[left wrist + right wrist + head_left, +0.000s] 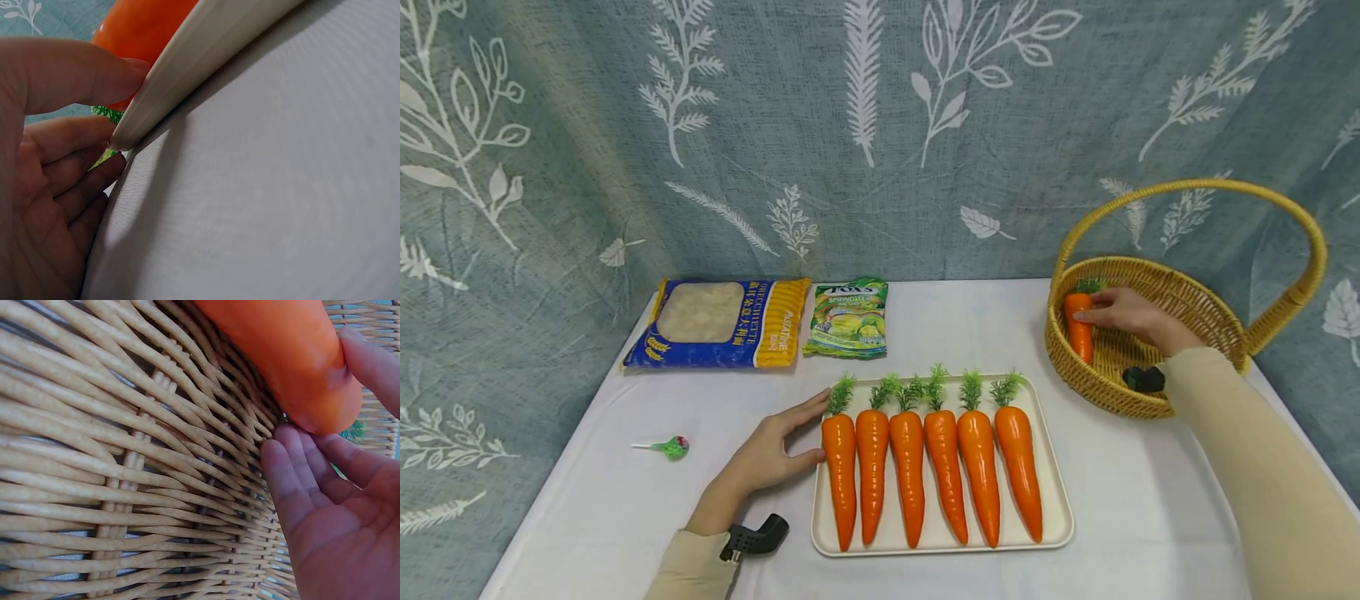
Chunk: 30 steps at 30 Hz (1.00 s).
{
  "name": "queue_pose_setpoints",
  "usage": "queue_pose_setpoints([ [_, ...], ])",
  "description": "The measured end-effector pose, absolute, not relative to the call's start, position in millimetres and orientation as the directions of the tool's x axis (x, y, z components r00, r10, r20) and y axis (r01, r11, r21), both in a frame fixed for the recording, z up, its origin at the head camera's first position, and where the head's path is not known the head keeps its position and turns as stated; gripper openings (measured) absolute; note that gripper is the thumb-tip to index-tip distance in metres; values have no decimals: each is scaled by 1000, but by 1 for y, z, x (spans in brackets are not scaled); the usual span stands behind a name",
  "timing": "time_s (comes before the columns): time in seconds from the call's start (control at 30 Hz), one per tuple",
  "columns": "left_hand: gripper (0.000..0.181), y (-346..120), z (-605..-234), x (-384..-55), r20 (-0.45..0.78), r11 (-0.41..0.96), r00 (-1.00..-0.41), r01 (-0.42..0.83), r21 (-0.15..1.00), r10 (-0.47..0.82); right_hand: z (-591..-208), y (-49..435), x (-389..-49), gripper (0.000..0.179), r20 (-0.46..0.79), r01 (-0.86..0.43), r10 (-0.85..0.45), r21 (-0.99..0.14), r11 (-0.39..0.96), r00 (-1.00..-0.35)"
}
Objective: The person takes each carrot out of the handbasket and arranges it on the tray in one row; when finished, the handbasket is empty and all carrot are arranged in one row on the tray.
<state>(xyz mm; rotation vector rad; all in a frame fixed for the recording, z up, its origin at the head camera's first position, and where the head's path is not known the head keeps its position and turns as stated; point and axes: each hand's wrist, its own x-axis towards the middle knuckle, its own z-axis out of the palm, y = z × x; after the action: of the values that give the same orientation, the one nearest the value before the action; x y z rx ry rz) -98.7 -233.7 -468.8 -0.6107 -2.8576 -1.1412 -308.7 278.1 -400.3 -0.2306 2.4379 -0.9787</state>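
Inside the wicker basket (pixel 1138 400), my right hand (pixel 1131 315) holds an orange carrot (pixel 1081 329) by its thick end, near the green top. The right wrist view shows the thumb on one side of the carrot (pixel 300 369) and the fingers under it, close to the woven wall. My left hand (pixel 775 450) rests against the left edge of a cream tray (pixel 1056 500), its thumb and fingertips touching the rim (pixel 169 94). On that tray several carrots (pixel 907 475) lie side by side, leafy tops pointing away from me.
A blue and yellow pasta bag (pixel 715 323) and a green candy bag (pixel 847 318) lie at the back of the table. To the left lies a green lollipop (pixel 672 447). The basket's tall handle (pixel 1195 185) arches above it. A patterned curtain (pixel 820 108) hangs behind.
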Motion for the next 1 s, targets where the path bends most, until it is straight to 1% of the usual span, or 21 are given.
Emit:
queue_pose_setpoints([
  [0.33, 64, -232, -467, -100, 130, 658, -927, 343, 671, 351, -399, 285, -308, 85, -354, 30, -331, -721, 693, -875],
  [0.53, 64, -232, -468, -100, 136, 656, -924, 353, 667, 359, -394, 286, -309, 88, -367, 62, -336, -751, 658, -868],
  [0.63, 64, -233, -468, -99, 135, 657, -926, 347, 669, 352, -390, 285, -310, 89, -355, 61, -330, -755, 653, -875],
  [0.87, 65, -232, -468, -99, 131, 655, -933, 332, 679, 337, -382, 284, -307, 83, -323, 56, -324, -780, 624, -889],
  [1.0, 66, -232, -468, -98, 120, 656, -935, 322, 683, 334, -374, 285, -304, 87, -300, 49, -301, -777, 627, -905],
])
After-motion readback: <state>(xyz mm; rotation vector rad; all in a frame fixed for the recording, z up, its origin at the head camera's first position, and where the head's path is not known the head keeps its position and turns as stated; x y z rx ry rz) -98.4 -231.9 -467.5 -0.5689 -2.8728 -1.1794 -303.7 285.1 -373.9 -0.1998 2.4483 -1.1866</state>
